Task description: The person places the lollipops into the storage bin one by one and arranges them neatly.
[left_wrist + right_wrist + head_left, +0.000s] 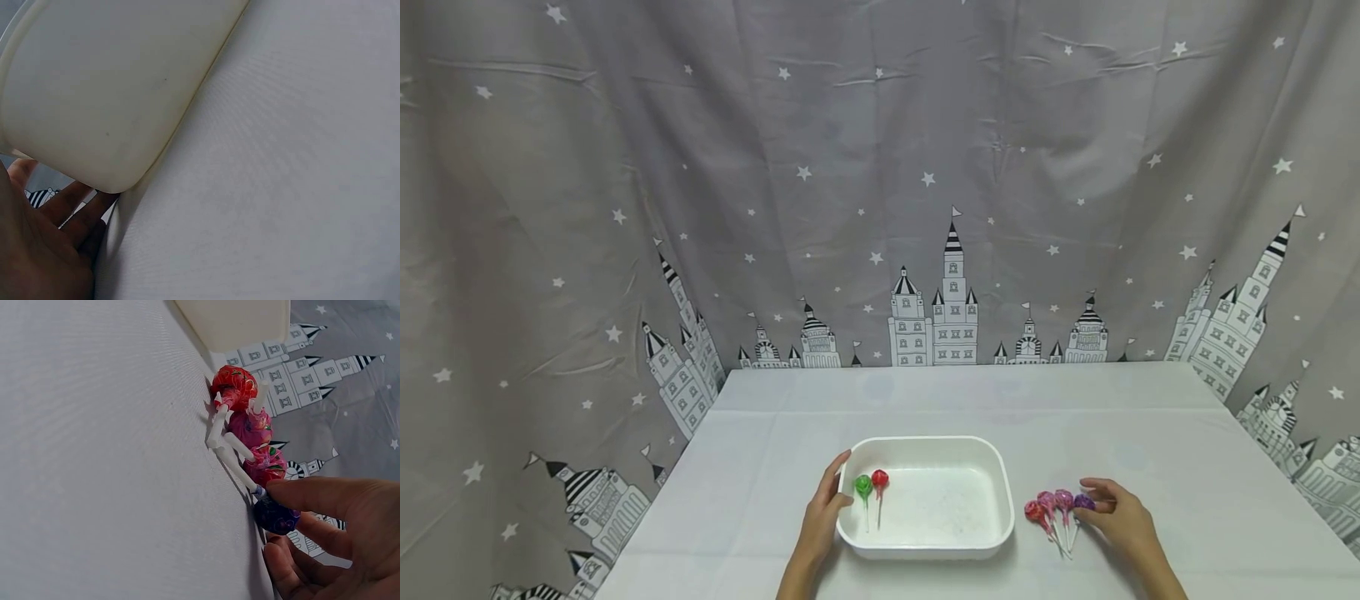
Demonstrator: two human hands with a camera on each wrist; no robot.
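Left hand [822,517] grips a white tray [943,504] holding two lollipops [880,478]; right hand [1122,518] pinches a purple-wrapped lollipop [277,516] beside three others [1063,499].

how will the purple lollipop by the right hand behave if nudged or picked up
The purple lollipop is probably light and stiff, being a small wrapped ball on a thin, straight stick. The ball may roll if nudged, though the stick should make it swivel. Lifting it might disturb the neighbouring sticks, since they lie close.
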